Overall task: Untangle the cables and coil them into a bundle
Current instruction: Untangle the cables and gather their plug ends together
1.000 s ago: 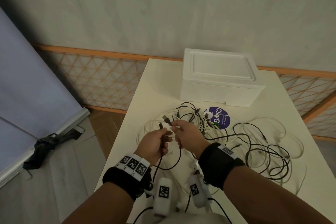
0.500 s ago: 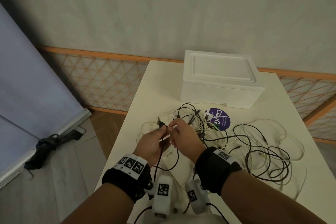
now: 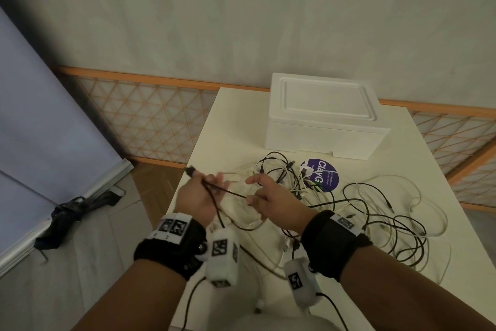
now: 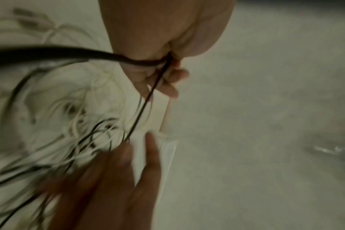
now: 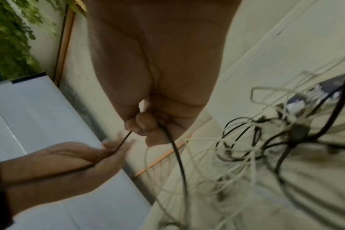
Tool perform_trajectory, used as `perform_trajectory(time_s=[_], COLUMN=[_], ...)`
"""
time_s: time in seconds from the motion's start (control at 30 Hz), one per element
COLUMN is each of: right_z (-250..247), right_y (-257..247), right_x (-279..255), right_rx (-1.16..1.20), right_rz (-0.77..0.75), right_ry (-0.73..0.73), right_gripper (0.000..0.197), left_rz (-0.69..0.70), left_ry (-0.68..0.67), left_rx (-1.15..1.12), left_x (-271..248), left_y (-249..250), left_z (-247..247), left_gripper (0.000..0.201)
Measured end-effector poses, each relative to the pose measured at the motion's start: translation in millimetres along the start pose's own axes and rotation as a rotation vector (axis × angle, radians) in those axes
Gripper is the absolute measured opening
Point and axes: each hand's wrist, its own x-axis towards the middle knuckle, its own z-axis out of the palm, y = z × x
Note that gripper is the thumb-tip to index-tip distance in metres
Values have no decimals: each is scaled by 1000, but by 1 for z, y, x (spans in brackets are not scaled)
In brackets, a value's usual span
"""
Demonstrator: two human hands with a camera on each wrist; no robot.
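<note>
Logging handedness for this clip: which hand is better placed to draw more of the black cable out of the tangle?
Probably the right hand: it pinches the black cable beside the tangle, while the left hand holds the plug end.

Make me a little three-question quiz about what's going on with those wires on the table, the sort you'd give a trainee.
1. True or false: both hands hold the same black cable.
2. Which thing stands at the far end of the table, behind the tangle of cables?
A. a white foam box
B. a red bucket
C. a laptop
3. Fill in: the plug end of the black cable sticks out past the ____ hand.

Key
1. True: the left hand grips it and the right hand pinches it, with a stretch running between them.
2. A: the white foam box.
3. Left.
</note>
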Motion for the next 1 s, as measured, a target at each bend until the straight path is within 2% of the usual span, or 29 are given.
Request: perform_trajectory(time_s=[0.03,0.1,0.17,0.23,0.3,0.37,0.43,0.47,0.53,0.57,0.63,0.7,0.77,0.8,0.87,0.93,1.0], right_z=[-8,-24,-31,-31,-29,-28,-27,-27,-32,-37,-52,-67,-78,-80,-75,-60,-36], right_y=[7,24,32,29,19,6,-5,-8,-10,-10,-1,16,34,40,46,38,14], right_x=[-2,-7,-11,-9,-5,-1,4,6,5,2,-8,-23,-42,-50,-62,-60,-51], right_rx=[-169,-440,-496,-473,-376,-279,-223,-225,-255,-259,-301,-377,-584,-748,-964,-852,-476], right_rz=[7,35,64,53,42,22,-2,-15,-26,-18,39,151,294,361,368,222,128], right_ry=[-15,-41,-58,-15,62,105,120,131,161,168,140,93,5,-58,-100,-25,47], right_gripper=[21,15,17,18,17,14,12,11,11,11,16,23,26,24,22,36,46], left_rz=[37,128,163,156,161,169,138,99,4,-16,16,103,142,117,24,-94,-179], left_ry=[46,77,80,44,-44,-190,-367,-449,-538,-530,-445,-340,-239,-202,-203,-284,-392], left_rx=[-48,19,176,329,558,912,1175,1219,1192,1141,1043,1041,996,950,854,758,657], left_x=[6,15,20,17,8,-3,-13,-17,-22,-21,-16,-8,-1,1,-1,-10,-23], left_y=[16,42,50,43,28,4,-24,-35,-42,-40,-28,-16,-10,-9,-13,-26,-44], left_z=[-5,-17,-21,-19,-11,-5,-1,0,2,2,-1,-8,-16,-20,-23,-15,1], left_gripper=[36,38,39,36,28,18,23,22,15,16,19,25,27,28,29,28,26])
